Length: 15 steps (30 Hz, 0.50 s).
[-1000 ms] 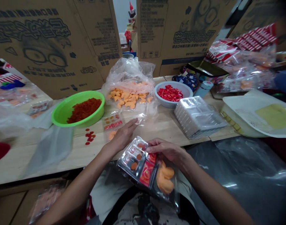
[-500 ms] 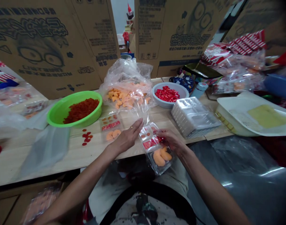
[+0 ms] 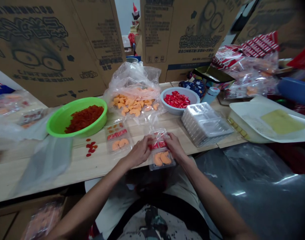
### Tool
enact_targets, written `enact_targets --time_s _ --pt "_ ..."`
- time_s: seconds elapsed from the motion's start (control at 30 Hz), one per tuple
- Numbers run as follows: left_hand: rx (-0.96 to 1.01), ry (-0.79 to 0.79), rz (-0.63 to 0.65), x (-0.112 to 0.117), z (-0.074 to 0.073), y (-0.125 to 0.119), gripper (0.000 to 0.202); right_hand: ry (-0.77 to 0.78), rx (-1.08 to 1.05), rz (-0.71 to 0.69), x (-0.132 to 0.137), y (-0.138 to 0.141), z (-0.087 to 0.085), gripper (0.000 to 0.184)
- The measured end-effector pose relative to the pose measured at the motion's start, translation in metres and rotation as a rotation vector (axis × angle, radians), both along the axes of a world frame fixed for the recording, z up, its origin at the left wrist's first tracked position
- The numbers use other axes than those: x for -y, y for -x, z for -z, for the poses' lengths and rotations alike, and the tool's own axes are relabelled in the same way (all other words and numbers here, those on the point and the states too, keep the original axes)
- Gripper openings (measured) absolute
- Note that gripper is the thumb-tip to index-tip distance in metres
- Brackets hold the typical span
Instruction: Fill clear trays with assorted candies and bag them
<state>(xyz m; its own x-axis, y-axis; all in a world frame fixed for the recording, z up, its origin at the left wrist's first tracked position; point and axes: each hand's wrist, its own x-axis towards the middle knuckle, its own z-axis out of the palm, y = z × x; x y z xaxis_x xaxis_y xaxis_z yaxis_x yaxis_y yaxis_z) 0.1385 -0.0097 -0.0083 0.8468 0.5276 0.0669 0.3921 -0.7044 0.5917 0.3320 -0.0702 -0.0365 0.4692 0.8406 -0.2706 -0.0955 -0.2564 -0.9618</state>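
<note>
At the table's front edge, a clear compartment tray (image 3: 162, 164) sits between my hands. Two orange curved candies lie in its near compartment, with red packets in the middle and its far end partly hidden by glare and fingers. My left hand (image 3: 142, 150) is closed with curled fingers on the tray's left side. On the opposite side, my right hand (image 3: 175, 146) grips the right edge. Clear film shows just beyond the tray. A second filled tray (image 3: 118, 137) rests to the left, near several loose red-orange discs (image 3: 92, 146).
A green bowl (image 3: 52, 125) of red-orange pieces stands at left beside flat plastic bags (image 3: 46, 163). Behind are a bag of orange candies (image 3: 135, 105) and a pale bowl (image 3: 164, 102) of red packets. Stacked empty trays (image 3: 204, 123) and a white basket (image 3: 254, 116) stand right.
My left hand has moved from open beside the tray to closed on its left side. The tray has straightened and shifted slightly away from my body. My right hand stays on its edge.
</note>
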Motion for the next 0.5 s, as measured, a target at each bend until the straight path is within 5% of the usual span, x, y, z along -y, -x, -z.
enact_targets --time_s 0.13,0.2,0.27,0.37,0.5 --pt "-0.207 -0.017 0.053 0.022 -0.009 -0.010 0.093 0.198 0.347 -0.002 -0.002 0.002 0.004 0.039" --pt "-0.292 -0.041 0.085 0.032 -0.004 -0.012 0.110 0.305 0.621 -0.091 0.002 0.003 -0.004 0.036" --pt "-0.296 -0.086 0.043 0.037 0.005 -0.012 0.106 0.372 0.954 -0.195 0.009 0.005 -0.015 0.031" --pt "-0.193 -0.094 -0.014 0.035 0.023 -0.009 0.094 0.269 1.362 -0.419 0.016 0.012 -0.032 0.037" --pt "0.062 -0.022 -0.045 0.027 0.037 -0.005 0.099 0.104 1.538 -0.768 0.006 0.025 -0.043 0.044"
